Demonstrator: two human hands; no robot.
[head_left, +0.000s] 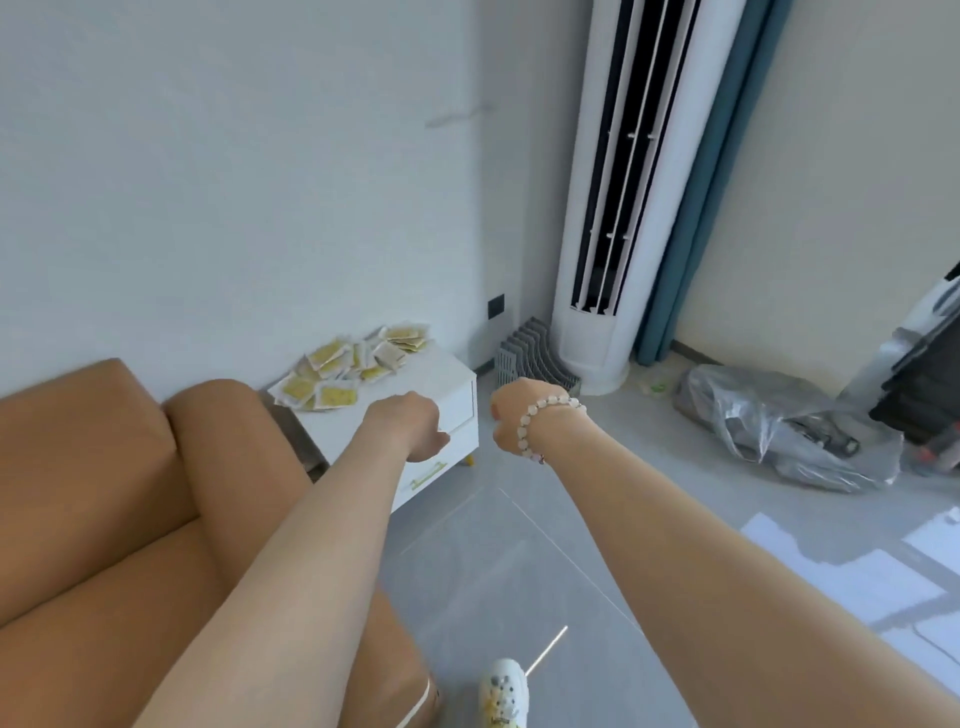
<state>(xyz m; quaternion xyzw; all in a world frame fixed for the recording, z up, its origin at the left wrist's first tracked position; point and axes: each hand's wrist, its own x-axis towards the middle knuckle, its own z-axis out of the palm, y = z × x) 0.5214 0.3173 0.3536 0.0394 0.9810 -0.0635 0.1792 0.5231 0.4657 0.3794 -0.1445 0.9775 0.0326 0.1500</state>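
Two hands out ahead, aimed at the white cabinet (415, 374) beside the sofa (104, 467). Left hand (408, 426) over the cabinet's front edge, against the top drawer (460, 405); fingers hidden behind the back of the hand, so cannot tell whether gripping or merely touching. Right hand (511, 421), bracelet (540, 421) at the wrist, just off the cabinet's front right corner, in the air above the floor (519, 561), curled to a fist with nothing seen in it.

Top drawer just under the cabinet's front edge, flush with the front by the look. Probably stiff and light: a rigid panel on runners, no give, hardly fragile, though apt to jam if pulled askew. Best taken at the middle of its front, presumably by a bar like the gold handle (428, 475) on the lower drawer (441, 480), hidden here by the left hand; then drawn straight out and level.

Packets (353, 364) heaped at the cabinet's back left corner, loose and slick-looking; likely to slide if jolted.
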